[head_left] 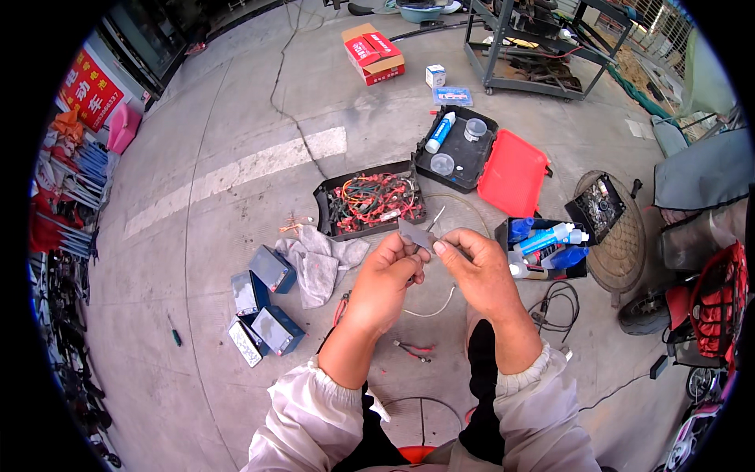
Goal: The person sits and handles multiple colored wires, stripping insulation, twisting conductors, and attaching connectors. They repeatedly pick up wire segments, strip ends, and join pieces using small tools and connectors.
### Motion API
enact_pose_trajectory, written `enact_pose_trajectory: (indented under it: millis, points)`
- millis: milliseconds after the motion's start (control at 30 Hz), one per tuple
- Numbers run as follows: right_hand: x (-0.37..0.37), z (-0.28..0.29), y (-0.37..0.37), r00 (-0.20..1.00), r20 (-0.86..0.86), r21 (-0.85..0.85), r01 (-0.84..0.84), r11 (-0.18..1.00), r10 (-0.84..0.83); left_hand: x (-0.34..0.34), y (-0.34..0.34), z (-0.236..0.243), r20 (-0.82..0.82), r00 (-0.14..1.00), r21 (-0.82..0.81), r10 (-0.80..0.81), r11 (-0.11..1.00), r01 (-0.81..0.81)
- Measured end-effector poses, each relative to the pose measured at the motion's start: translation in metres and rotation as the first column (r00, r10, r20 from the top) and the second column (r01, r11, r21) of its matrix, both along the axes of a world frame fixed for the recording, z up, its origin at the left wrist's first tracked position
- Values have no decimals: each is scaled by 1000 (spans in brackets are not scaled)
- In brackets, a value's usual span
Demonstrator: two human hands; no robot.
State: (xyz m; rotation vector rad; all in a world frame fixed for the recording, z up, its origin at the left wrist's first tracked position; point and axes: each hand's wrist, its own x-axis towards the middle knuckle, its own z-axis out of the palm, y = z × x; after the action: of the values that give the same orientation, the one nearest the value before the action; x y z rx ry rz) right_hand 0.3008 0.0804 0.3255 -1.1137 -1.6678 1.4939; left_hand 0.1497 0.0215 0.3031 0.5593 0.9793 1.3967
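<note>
Held up in front of me is a thin grey flat piece (414, 234) with a pointed corner; what it is I cannot make out. My left hand (387, 282) grips its lower edge with curled fingers, and my right hand (472, 271) pinches its right end between thumb and fingers. Just beyond it lies a black tray (330, 212) of tangled red, black and coloured wires. A white cable (429, 311) and red-handled pliers (413, 346) are on the floor below my hands. A grey rag (314, 275) is at left of my left hand.
Several dark batteries (275, 330) stand left on the concrete floor. Right are an open toolbox (517, 169), a box of tubes and bottles (543, 248), and a parts tray (595, 206). A red carton (373, 53) and metal trolley (535, 82) are at the back; vehicles (637, 315) line the right edge.
</note>
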Motion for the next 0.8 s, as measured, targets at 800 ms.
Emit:
enact_pose_trajectory:
  millis: [800]
  points:
    - [-14,18,54,977,-48,145,214,966,-209,3,41,16,-169,975,157,147,980,-120]
